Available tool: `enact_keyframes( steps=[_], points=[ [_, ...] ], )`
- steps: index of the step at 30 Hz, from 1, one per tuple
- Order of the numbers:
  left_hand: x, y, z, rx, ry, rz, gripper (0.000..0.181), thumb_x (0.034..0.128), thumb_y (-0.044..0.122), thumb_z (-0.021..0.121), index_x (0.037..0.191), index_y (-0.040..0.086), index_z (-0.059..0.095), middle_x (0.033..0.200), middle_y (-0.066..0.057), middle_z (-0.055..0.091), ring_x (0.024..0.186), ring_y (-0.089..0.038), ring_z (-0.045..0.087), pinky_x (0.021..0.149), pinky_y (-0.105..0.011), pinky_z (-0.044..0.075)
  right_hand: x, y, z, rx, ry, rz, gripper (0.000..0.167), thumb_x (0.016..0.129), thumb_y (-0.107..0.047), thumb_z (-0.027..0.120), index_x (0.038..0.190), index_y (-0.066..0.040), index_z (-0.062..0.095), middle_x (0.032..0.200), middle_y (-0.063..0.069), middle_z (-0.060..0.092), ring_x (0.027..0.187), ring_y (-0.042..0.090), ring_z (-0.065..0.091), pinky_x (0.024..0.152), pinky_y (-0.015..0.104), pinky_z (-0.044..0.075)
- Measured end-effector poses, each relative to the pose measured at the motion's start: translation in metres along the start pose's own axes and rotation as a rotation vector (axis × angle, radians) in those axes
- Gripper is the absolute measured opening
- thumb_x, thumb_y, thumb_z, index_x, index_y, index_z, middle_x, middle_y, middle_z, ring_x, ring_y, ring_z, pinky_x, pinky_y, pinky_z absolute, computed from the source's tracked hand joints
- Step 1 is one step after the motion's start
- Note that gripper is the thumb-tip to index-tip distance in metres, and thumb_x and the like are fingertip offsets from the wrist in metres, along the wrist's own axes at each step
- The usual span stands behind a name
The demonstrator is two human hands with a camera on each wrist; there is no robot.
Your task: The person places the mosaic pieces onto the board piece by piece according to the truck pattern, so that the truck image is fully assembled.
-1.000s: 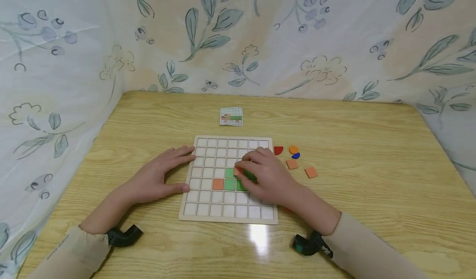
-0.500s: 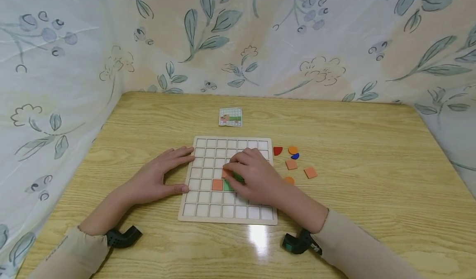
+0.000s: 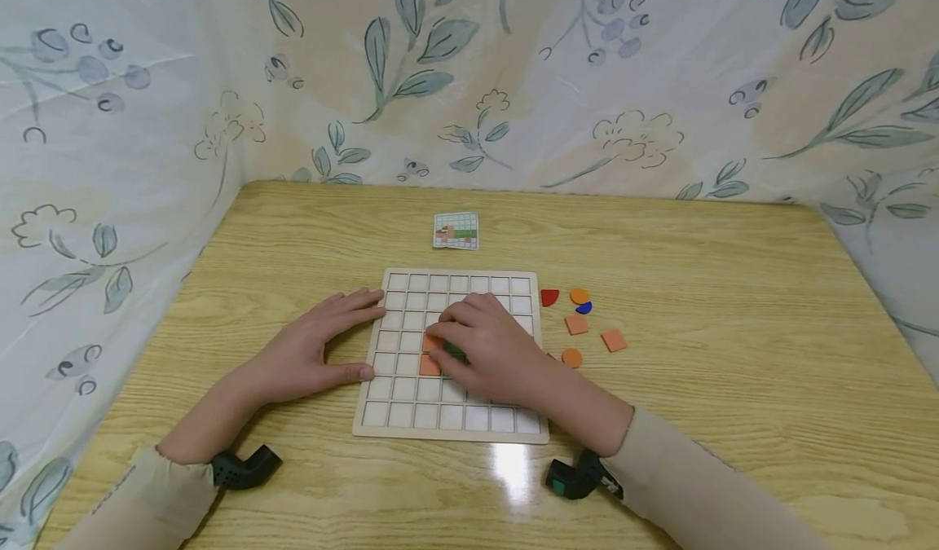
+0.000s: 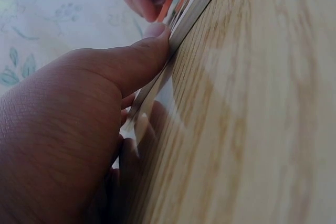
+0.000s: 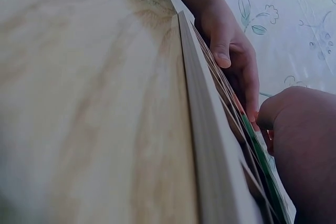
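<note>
A wooden grid board (image 3: pixel 469 433) lies on the table. My left hand (image 3: pixel 304 354) rests at its left edge, fingers fairly straight and thumb touching the rim. Between thumb and fingers, my right hand (image 3: pixel 491 350) pinches an orange square tile (image 3: pixel 431 341) over a grid cell. Just below it, another orange square tile (image 3: pixel 429 366) sits in the board. Green tiles (image 3: pixel 455 349) are mostly hidden under the right hand; in the right wrist view a green strip (image 5: pixel 261 156) shows along the board. Whether the held tile lies flat in its cell, I cannot tell.
A small card (image 3: pixel 456 231) with a coloured grid picture lies behind the board. To the right are a red quarter piece (image 3: pixel 549 297), orange discs (image 3: pixel 579 296), a blue half-round piece (image 3: pixel 584 308) and loose orange squares (image 3: pixel 614 340). Patterned cloth (image 3: pixel 469 69) surrounds the table.
My right hand has moved left across the board with the orange square tile, from over the green tiles to above the other orange one. The left hand has stayed put.
</note>
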State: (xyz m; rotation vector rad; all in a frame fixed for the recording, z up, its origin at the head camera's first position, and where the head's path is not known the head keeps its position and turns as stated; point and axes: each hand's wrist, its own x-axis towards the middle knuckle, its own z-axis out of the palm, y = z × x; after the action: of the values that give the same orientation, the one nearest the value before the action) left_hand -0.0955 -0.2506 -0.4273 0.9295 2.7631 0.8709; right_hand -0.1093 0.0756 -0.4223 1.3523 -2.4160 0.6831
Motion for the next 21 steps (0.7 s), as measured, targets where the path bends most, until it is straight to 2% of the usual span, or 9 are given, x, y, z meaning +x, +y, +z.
enact_keyframes(
  steps=[17, 21],
  points=[
    [-0.0001, 0.0010, -0.0023, -0.008, -0.009, -0.010, 0.083, 0.0955, 0.049, 0.085, 0.166, 0.023, 0.050, 0.178, 0.002, 0.033, 0.165, -0.034, 0.025, 0.132, -0.062, 0.020, 0.0022, 0.0000, 0.0023, -0.018, -0.031, 0.021, 0.020, 0.105, -0.028, 0.075, 0.116, -0.012, 0.083, 0.112, 0.001, 0.073, 0.105, 0.021, 0.062, 0.095, 0.040, 0.051],
    [0.0004, 0.0013, -0.0027, -0.010, -0.010, -0.015, 0.084, 0.0951, 0.050, 0.085, 0.166, 0.024, 0.050, 0.178, 0.003, 0.033, 0.165, -0.035, 0.025, 0.130, -0.065, 0.021, 0.0024, -0.0001, 0.0022, -0.016, -0.030, 0.027, 0.020, 0.105, -0.028, 0.075, 0.116, -0.012, 0.083, 0.111, 0.001, 0.072, 0.105, 0.022, 0.061, 0.094, 0.039, 0.051]
  ],
)
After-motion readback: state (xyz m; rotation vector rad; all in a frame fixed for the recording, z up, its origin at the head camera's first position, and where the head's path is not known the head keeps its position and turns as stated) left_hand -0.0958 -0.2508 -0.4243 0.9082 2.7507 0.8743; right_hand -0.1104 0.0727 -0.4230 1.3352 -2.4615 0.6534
